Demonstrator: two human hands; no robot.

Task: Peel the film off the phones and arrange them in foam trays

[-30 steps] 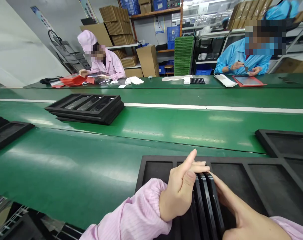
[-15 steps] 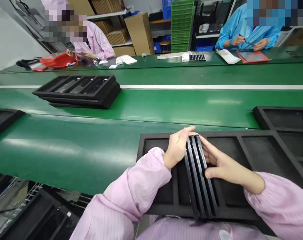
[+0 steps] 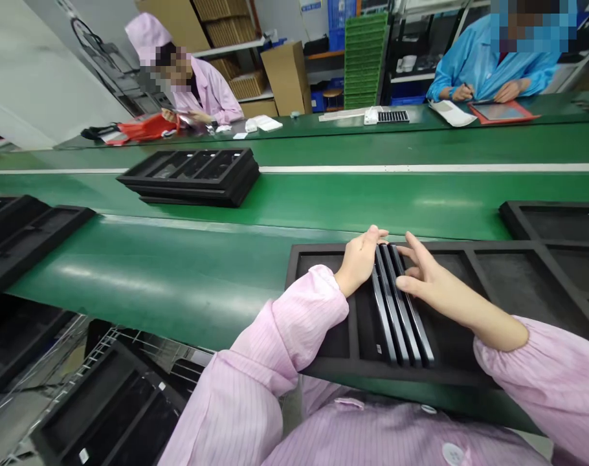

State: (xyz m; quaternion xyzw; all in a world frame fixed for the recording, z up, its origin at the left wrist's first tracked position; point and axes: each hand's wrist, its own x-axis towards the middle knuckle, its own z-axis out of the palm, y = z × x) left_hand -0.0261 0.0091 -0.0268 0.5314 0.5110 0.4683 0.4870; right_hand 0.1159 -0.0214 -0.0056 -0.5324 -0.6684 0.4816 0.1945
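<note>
The dark slabs were lowered edgewise into the foam tray; left hand grip was kept on them, right hand grip released.

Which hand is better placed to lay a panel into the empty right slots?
Likely right: the right hand lies against the panels, nearest those slots of the tray; the left hand braces the opposite side.

three slabs stand on edge in the near tray, left hand against their left side, right hand on the right. a tray stack sits behind-left on the belt, another tray just right.
</note>
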